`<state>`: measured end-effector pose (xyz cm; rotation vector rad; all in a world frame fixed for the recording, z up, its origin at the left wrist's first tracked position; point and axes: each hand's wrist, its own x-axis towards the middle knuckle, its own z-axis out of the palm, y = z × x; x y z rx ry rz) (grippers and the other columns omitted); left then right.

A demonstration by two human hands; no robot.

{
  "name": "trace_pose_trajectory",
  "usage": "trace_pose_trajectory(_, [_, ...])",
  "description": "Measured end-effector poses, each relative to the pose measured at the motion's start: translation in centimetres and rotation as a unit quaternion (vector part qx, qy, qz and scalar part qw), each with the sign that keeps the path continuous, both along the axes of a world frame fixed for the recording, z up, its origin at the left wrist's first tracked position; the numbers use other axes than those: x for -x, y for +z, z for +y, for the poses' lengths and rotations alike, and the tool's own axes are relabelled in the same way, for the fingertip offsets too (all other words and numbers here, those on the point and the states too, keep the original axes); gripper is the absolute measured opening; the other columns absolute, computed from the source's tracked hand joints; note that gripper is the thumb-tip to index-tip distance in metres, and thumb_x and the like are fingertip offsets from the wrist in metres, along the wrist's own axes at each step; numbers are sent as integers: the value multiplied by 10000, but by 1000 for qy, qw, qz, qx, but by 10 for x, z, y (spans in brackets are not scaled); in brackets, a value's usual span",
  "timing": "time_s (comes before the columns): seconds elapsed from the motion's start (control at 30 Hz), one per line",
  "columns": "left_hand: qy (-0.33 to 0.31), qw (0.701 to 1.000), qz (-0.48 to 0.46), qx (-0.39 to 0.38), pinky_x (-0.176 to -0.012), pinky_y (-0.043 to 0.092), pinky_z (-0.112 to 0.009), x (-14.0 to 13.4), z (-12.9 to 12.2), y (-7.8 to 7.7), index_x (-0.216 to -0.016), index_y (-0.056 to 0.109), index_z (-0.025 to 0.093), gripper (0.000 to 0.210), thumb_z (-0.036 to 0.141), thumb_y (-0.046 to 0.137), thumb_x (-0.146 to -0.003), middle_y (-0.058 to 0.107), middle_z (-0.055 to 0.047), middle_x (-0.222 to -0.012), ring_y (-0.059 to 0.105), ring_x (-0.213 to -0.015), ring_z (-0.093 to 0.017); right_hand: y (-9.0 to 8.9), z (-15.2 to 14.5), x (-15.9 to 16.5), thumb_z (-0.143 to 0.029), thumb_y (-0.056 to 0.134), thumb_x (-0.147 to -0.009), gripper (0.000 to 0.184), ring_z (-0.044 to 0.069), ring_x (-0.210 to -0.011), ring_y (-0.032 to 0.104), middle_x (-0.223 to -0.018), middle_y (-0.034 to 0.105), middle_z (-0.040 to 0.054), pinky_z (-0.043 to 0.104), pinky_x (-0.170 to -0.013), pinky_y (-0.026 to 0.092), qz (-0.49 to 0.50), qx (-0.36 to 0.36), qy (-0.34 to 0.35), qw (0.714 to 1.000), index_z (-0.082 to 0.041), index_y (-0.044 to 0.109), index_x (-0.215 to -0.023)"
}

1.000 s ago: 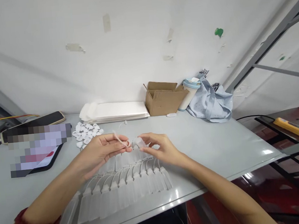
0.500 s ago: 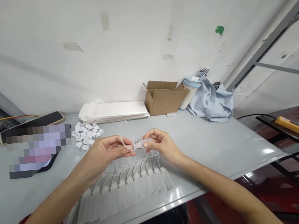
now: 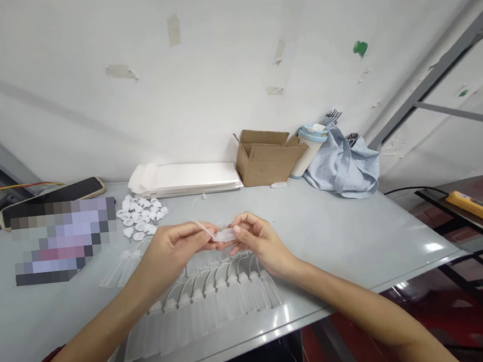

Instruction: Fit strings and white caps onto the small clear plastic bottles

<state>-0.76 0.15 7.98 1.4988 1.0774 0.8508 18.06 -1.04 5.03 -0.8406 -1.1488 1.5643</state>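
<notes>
Above the middle of the table, my left hand (image 3: 187,239) and my right hand (image 3: 258,239) meet with fingertips pinched on a small translucent plastic piece (image 3: 224,236). A thin pale strap (image 3: 201,226) rises from it beside my left fingers. My left fingers are closed at its left end, and my right thumb presses on its right end. Beneath my hands lies an overlapping row of translucent flat sleeves (image 3: 203,315) with thin looped straps. Part of that row is hidden by my left forearm. More such sleeves (image 3: 122,269) lie to the left of my wrist.
Small white plastic pieces (image 3: 142,216) lie in a pile at the back left, near two phones, one blurred out. Along the wall stand white envelopes (image 3: 185,178), a cardboard box (image 3: 263,164), a lidded cup (image 3: 307,152) and a blue cloth bag (image 3: 342,165).
The plastic piece has turned slightly between my fingers, and its strap now stands straighter. My right thumb has shifted onto its top. The camera view has moved a little.
</notes>
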Motion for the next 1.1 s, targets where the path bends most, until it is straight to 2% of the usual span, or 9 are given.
trace_pose_trajectory(0.13, [13, 993, 49, -110, -817, 544, -280, -2, -1, -1, -833, 758, 263, 166, 366, 648, -762, 712, -18, -992, 645, -930, -198, 0, 0, -2, -432, 704, -766, 312, 172, -713, 717, -731, 665, -13, 215, -581, 519, 30, 30, -3, 999, -196, 510, -827])
trace_pose_trajectory(0.3, [24, 973, 96, -209, -641, 528, -223, -7, -1, 0, -756, 752, 250, 202, 349, 587, -817, 680, -28, -905, 633, -828, -168, 2, 1, -2, -443, 746, -716, 367, 175, -714, 722, -685, 676, -1, 194, -579, 522, 59, 62, -21, 996, -187, 502, -814])
trace_pose_trajectory(0.4, [2, 953, 132, -271, -550, 486, -211, -9, -2, 2, -841, 741, 238, 234, 350, 536, -861, 651, -41, -942, 618, -812, -165, 5, 0, -3, -431, 758, -706, 368, 174, -709, 723, -645, 660, -14, 185, -575, 520, 72, 68, -35, 995, -185, 500, -797])
trace_pose_trajectory(0.53, [-1, 935, 153, -320, -541, 466, -216, -12, -3, 4, -898, 725, 231, 214, 361, 560, -858, 632, -50, -975, 608, -833, -172, 9, -2, -4, -416, 771, -696, 365, 182, -723, 725, -636, 658, -15, 191, -574, 525, 84, 60, -47, 994, -182, 501, -769])
trace_pose_trajectory(0.63, [-7, 932, 161, -324, -519, 440, -212, -12, 0, 4, -901, 727, 252, 202, 364, 563, -863, 621, -37, -938, 589, -770, -150, 10, -2, -7, -408, 773, -696, 361, 179, -695, 723, -658, 689, 3, 192, -555, 517, 83, 61, -46, 994, -183, 499, -763])
trace_pose_trajectory(0.73, [-35, 935, 156, -316, -621, 465, -240, -11, 8, 7, -883, 730, 260, 222, 362, 534, -884, 613, -30, -942, 582, -797, -151, 11, -2, -11, -398, 763, -711, 358, 172, -647, 718, -689, 718, 31, 182, -512, 491, 62, 56, -18, 996, -180, 480, -733])
trace_pose_trajectory(0.9, [-131, 956, 152, -213, -713, 468, -288, -11, 19, 20, -896, 715, 278, 290, 437, 473, -906, 618, -7, -881, 573, -781, -159, 17, -4, -16, -374, 721, -761, 310, 186, -684, 715, -739, 733, 39, 226, -544, 501, 17, 9, 54, 998, -198, 496, -882])
trace_pose_trajectory(1.0, [-170, 959, 146, -175, -720, 471, -299, -17, 20, 25, -851, 707, 259, 349, 454, 426, -917, 637, -8, -875, 578, -777, -166, 20, -5, -18, -308, 751, -732, 408, 175, -716, 704, -751, 724, -4, 264, -628, 508, -5, -54, 10, 998, -238, 477, -1027])
trace_pose_trajectory(1.1, [-153, 965, 134, -167, -686, 479, -287, -26, 20, 27, -738, 692, 230, 375, 447, 435, -904, 654, -10, -826, 592, -751, -170, 20, -4, -20, -282, 741, -733, 437, 166, -740, 685, -757, 699, -23, 291, -684, 507, -48, -117, -57, 990, -258, 521, -1109])
